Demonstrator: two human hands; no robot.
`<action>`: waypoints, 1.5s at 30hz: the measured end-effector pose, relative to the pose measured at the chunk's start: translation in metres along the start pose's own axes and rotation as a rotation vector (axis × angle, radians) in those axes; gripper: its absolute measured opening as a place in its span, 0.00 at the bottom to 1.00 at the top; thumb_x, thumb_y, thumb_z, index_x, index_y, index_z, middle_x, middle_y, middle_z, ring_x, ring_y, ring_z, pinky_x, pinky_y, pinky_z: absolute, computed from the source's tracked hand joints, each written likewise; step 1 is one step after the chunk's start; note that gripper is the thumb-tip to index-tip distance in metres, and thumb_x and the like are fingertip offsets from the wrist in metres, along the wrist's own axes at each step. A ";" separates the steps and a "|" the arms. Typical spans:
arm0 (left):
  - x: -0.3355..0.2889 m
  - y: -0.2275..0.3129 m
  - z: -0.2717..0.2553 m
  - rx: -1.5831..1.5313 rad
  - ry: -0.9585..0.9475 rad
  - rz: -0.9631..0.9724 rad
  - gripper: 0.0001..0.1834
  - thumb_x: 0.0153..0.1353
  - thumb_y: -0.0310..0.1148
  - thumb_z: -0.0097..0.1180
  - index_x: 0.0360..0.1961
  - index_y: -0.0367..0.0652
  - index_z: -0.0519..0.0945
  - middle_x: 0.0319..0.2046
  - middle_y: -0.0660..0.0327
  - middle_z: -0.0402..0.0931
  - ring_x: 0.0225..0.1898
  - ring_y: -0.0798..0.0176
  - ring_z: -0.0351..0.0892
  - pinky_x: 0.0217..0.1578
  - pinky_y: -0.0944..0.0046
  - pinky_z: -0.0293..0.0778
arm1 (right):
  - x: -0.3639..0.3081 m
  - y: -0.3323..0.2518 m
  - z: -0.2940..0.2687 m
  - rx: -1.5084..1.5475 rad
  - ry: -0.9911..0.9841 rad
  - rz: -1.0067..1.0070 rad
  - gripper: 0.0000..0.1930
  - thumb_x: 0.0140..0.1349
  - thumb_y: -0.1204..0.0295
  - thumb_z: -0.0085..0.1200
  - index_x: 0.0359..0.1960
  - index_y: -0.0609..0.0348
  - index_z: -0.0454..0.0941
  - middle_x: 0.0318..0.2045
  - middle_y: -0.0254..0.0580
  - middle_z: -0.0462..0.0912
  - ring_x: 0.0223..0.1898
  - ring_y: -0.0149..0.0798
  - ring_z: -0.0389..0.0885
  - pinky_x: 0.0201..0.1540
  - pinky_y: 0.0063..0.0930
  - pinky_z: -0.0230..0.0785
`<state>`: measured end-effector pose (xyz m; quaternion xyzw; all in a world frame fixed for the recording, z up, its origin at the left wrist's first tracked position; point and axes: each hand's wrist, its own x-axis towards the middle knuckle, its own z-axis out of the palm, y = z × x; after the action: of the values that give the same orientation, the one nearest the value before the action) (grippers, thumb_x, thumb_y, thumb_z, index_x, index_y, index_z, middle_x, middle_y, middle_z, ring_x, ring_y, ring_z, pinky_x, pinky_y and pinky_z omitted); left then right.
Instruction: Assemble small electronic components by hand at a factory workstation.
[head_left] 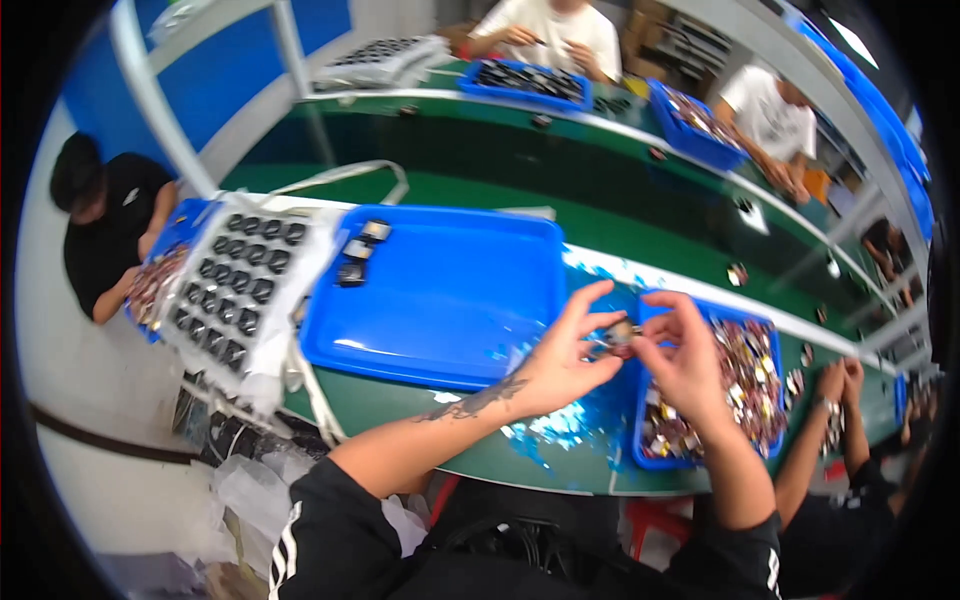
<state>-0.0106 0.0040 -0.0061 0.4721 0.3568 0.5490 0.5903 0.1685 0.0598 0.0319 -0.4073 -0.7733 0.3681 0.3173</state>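
On the table (365,425), a blue tray (450,300) is lying nearly bare, a near-edge blue bin (655,462) brimming with likely backlog; between them, my left hand (562,362) and right hand (688,365) are finger-pinching one small part (621,335); three pieces (357,250), seemingly done, are lying far left.

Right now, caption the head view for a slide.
Left hand and right hand hold a small part beside a blue tray.

blue tray (430,300): smooth plastic, glossy, light streaks near its lower edge. table (360,405): smooth, low sheen. blue flakes (565,425): thin, film-like, shiny. small parts (750,380): glossy, metallic glints. bag (255,490): clear plastic, crumpled. sleeve (330,520): matt cloth.
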 end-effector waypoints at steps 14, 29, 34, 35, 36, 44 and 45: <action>-0.075 0.041 -0.183 2.037 0.599 -0.061 0.11 0.59 0.30 0.54 0.40 0.33 0.73 0.38 0.45 0.77 0.42 0.41 0.76 0.43 0.47 0.74 | 0.174 0.153 -0.058 -0.553 0.097 0.253 0.28 0.43 0.65 0.71 0.47 0.60 0.76 0.45 0.54 0.80 0.50 0.53 0.78 0.53 0.39 0.71; -0.045 0.010 -0.237 1.728 0.650 -0.332 0.20 0.61 0.25 0.47 0.55 0.31 0.65 0.45 0.37 0.74 0.42 0.39 0.78 0.46 0.48 0.73 | 0.044 0.086 -0.120 -0.913 -0.199 0.164 0.11 0.50 0.64 0.64 0.29 0.58 0.83 0.29 0.50 0.84 0.34 0.50 0.84 0.40 0.40 0.77; -0.049 0.038 -0.179 1.697 0.440 0.174 0.16 0.62 0.22 0.46 0.52 0.37 0.70 0.39 0.43 0.79 0.40 0.38 0.79 0.41 0.51 0.75 | 0.035 0.111 -0.087 -1.030 -0.060 0.059 0.10 0.51 0.65 0.63 0.29 0.58 0.82 0.29 0.51 0.83 0.35 0.52 0.83 0.40 0.44 0.75; -0.048 0.043 -0.165 1.605 0.420 0.067 0.15 0.63 0.24 0.47 0.51 0.39 0.71 0.39 0.47 0.80 0.35 0.48 0.81 0.36 0.56 0.76 | 0.032 0.111 -0.086 -1.027 -0.080 0.040 0.10 0.51 0.65 0.63 0.29 0.58 0.82 0.29 0.51 0.83 0.35 0.52 0.83 0.40 0.44 0.75; -0.039 0.056 -0.125 1.062 0.430 -0.128 0.14 0.65 0.26 0.48 0.52 0.42 0.70 0.39 0.52 0.80 0.30 0.62 0.79 0.32 0.65 0.76 | 0.030 0.114 -0.090 -0.972 -0.083 0.063 0.09 0.52 0.66 0.62 0.30 0.59 0.81 0.29 0.51 0.83 0.36 0.53 0.82 0.40 0.45 0.75; 0.018 0.034 -0.005 -0.109 0.037 -0.091 0.25 0.65 0.23 0.49 0.63 0.45 0.61 0.44 0.49 0.77 0.34 0.64 0.80 0.35 0.68 0.78 | -0.002 0.064 -0.117 -0.638 0.310 -0.114 0.05 0.55 0.77 0.58 0.33 0.62 0.76 0.28 0.49 0.79 0.30 0.48 0.79 0.34 0.37 0.71; 0.020 0.029 -0.001 -0.103 0.038 -0.076 0.24 0.65 0.24 0.49 0.62 0.44 0.62 0.44 0.49 0.77 0.35 0.65 0.80 0.34 0.69 0.78 | -0.005 0.052 -0.117 -0.546 0.371 -0.108 0.05 0.55 0.78 0.58 0.33 0.62 0.75 0.25 0.45 0.79 0.26 0.42 0.79 0.31 0.32 0.71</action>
<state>-0.0180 0.0222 0.0233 0.4166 0.3571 0.5526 0.6273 0.2842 0.1120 0.0499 -0.4956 -0.7930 0.0496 0.3508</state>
